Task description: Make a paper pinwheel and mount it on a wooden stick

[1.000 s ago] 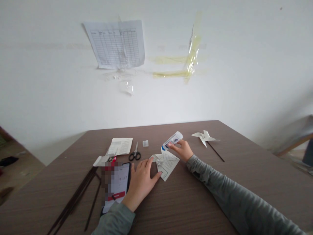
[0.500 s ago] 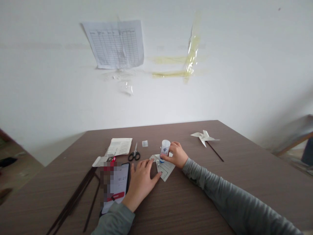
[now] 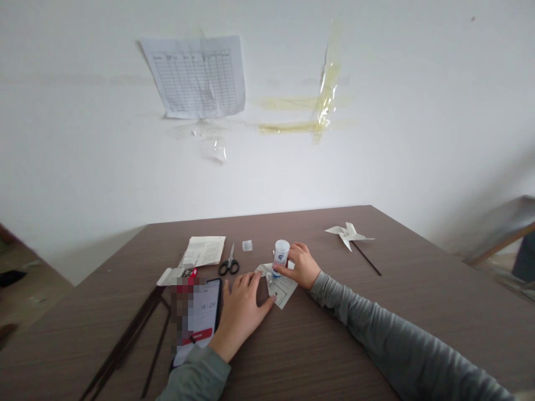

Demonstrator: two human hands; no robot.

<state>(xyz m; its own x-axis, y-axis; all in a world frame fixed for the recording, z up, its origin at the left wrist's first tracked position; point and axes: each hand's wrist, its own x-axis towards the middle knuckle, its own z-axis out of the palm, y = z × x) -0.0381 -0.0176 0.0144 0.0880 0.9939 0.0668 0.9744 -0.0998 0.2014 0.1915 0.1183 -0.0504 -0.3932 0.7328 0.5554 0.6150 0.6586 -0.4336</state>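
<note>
You are working at a brown wood-grain table (image 3: 418, 289), both grey sleeves reaching in from the near edge. Nearest to you, your left hand (image 3: 242, 306) is lying flat with its fingers spread, pressing down the near left corner of the white printed paper square (image 3: 284, 288) so that it cannot slide. Just to the left of that hand a black smartphone (image 3: 204, 317) is lying face up, and a bundle of thin dark sticks (image 3: 129, 340) is fanning out towards the near left.

A little farther on, your right hand (image 3: 301, 264) is wrapping its fingers round a small white glue bottle with a blue label (image 3: 281, 255), tipped nozzle-down so that the tip is meeting the paper near its middle. By the look of it you are dabbing glue at the centre of the sheet. The next move, as I judge it, is calling for a light squeeze and a steady lift of the bottle while the left hand is keeping the sheet flat.

Beyond the paper, black-handled scissors (image 3: 229, 264) are lying just to the left, with a folded white leaflet (image 3: 204, 250) and a small open white box with red contents (image 3: 178, 274) farther left. A tiny clear plastic cap (image 3: 247, 245) is sitting apart behind the scissors. Far right, a finished white paper pinwheel on a dark stick (image 3: 350, 236) is resting well away from your hands.

On the white wall a printed table sheet (image 3: 194, 75) is hanging beside strips of yellowed clear tape (image 3: 321, 103).
</note>
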